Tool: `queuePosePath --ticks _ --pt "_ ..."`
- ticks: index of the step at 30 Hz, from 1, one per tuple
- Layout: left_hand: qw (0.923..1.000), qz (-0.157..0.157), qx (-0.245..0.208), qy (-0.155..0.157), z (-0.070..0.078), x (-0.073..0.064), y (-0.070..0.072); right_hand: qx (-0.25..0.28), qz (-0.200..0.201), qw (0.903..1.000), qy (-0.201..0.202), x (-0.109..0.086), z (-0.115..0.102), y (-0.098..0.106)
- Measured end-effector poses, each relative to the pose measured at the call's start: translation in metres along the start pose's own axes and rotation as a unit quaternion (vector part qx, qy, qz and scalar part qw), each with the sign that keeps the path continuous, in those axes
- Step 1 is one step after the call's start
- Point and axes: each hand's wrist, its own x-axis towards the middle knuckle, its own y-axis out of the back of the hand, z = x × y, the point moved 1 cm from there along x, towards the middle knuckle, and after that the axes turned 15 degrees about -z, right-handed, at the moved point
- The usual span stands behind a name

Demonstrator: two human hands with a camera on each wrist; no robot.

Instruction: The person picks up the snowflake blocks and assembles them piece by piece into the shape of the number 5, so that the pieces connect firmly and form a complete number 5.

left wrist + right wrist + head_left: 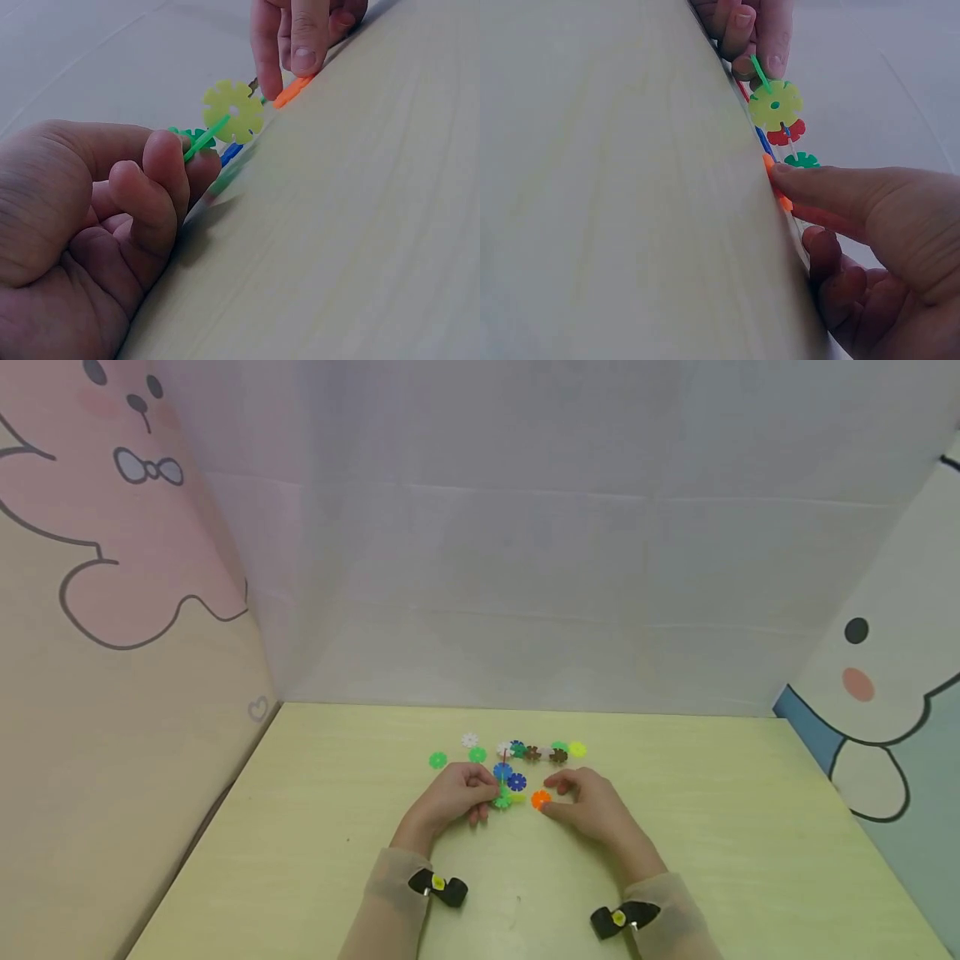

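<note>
My left hand [457,793] pinches a green notched snowflake disc [502,798] between thumb and fingers. Slotted into it is a yellow snowflake disc [232,111], raised above the table in the left wrist view. To the right, the thumb and a finger of my right hand [592,806] pinch an orange snowflake disc [541,800] low at the tabletop. The orange disc [778,182] is partly covered by the thumb in the right wrist view. Just beyond the left fingertips are a blue disc [502,771] and a darker blue disc [517,782].
Farther back is a row of discs, among them a brown one [558,756], a yellow one [577,749] and a white one [469,740]. Two light green discs, one at the left end [438,761], lie near the left hand. A pale curtain [480,660] hangs behind the table [337,835].
</note>
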Motion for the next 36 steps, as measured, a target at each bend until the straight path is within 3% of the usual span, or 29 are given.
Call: queuePosePath --ticks 6,9,14,19,23,29,36 --pt "1.0 0.001 0.003 0.004 0.0 0.001 0.0 0.003 -0.008 1.0 0.002 -0.001 0.002 0.0" --pt "1.0 0.001 0.003 0.005 0.0 0.0 0.0 0.029 -0.019 0.9994 0.002 -0.002 0.001 0.0" --pt "1.0 -0.001 0.003 0.001 0.0 -0.001 0.001 0.119 -0.025 0.9926 0.005 -0.001 0.0 0.001" --pt "1.0 -0.002 0.001 0.004 0.001 -0.002 0.001 0.205 -0.035 0.9781 -0.005 0.001 -0.001 0.0" --pt "1.0 -0.005 0.006 0.003 0.001 -0.002 0.001 0.219 -0.034 0.9748 -0.026 0.002 -0.002 -0.004" --pt "0.9999 -0.011 0.002 -0.003 0.0 -0.002 0.001 0.248 -0.037 0.9679 -0.011 0.003 -0.006 -0.013" --pt "0.9999 -0.012 -0.001 0.003 0.0 -0.002 0.001 0.265 -0.031 0.9631 -0.035 0.005 -0.008 -0.018"
